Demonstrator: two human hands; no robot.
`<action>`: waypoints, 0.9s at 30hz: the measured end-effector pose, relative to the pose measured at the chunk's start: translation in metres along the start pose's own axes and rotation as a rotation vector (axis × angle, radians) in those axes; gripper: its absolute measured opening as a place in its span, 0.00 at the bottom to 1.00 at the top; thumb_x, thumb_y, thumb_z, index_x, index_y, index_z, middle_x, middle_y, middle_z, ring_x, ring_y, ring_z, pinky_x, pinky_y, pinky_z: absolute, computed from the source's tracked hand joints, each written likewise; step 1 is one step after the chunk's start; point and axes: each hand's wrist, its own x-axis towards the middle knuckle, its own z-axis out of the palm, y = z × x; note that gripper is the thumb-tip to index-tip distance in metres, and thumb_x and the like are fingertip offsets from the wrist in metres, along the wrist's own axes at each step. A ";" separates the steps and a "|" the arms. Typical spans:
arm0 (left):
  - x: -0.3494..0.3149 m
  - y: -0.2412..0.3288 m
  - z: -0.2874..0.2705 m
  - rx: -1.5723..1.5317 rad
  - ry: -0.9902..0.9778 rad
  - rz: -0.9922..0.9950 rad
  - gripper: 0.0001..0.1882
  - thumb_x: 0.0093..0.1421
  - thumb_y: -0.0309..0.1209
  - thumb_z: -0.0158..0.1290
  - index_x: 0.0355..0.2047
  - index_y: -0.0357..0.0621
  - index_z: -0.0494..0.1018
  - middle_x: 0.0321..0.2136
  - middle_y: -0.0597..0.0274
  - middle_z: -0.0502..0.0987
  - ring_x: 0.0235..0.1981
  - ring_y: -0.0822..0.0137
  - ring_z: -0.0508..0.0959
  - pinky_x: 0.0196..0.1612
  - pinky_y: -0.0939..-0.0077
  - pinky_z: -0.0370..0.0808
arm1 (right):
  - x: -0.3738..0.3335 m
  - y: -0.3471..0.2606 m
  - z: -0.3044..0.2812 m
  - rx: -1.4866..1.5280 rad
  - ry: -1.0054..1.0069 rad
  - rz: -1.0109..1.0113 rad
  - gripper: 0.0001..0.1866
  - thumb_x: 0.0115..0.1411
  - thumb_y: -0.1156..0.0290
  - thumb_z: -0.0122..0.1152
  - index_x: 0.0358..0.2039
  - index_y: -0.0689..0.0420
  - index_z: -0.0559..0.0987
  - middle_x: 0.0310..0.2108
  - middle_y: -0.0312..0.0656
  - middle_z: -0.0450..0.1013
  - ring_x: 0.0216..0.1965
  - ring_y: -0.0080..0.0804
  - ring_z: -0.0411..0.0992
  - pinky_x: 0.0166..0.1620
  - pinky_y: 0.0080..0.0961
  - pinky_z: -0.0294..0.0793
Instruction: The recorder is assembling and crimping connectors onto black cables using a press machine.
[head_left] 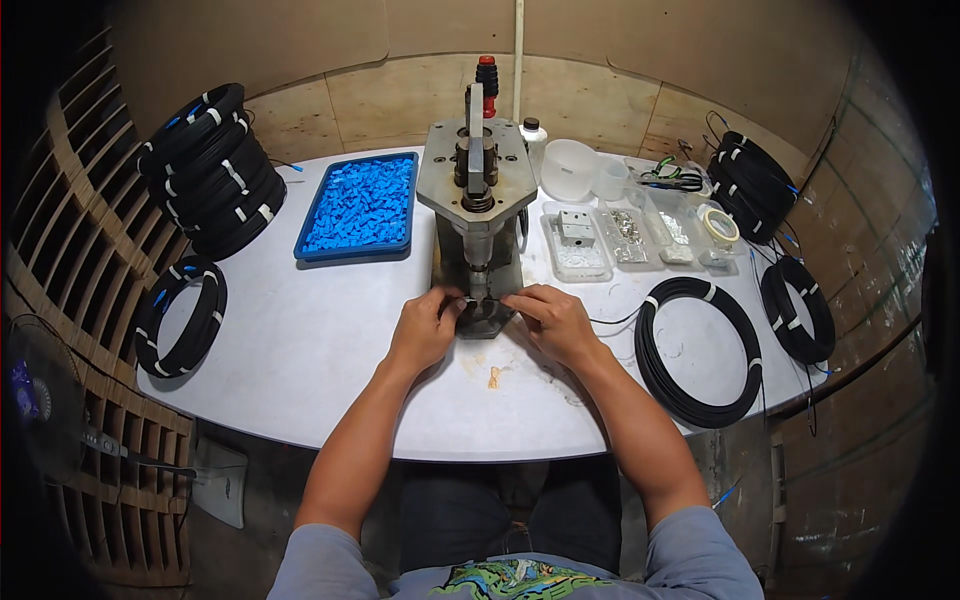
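A grey metal hand press (480, 225) with an upright lever stands at the middle of the table. My left hand (428, 325) is at the left of its base, fingers pinched together beneath the ram. Whatever they hold is too small to make out. Opposite it, my right hand (552, 315) pinches the end of a black cable (612, 322) at the right of the base. That cable runs back to a large black cable coil (655, 365) tied with white bands. A small tan scrap (494, 378) lies on the table before the press.
A dark blue tray (350, 258) of small blue pieces (360, 205) lies left of the press. Stacked coils (225, 185) and a single coil (150, 335) stand farther left. Plastic containers (578, 262), a tape roll (720, 224) and more coils (750, 190) sit on the right.
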 end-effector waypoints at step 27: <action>0.000 -0.001 0.000 -0.004 -0.026 -0.026 0.10 0.65 0.29 0.55 0.41 0.33 0.77 0.26 0.47 0.82 0.26 0.58 0.82 0.33 0.68 0.77 | 0.001 0.002 0.002 0.004 0.001 0.024 0.19 0.49 0.79 0.66 0.43 0.50 0.84 0.36 0.36 0.79 0.36 0.38 0.79 0.37 0.33 0.80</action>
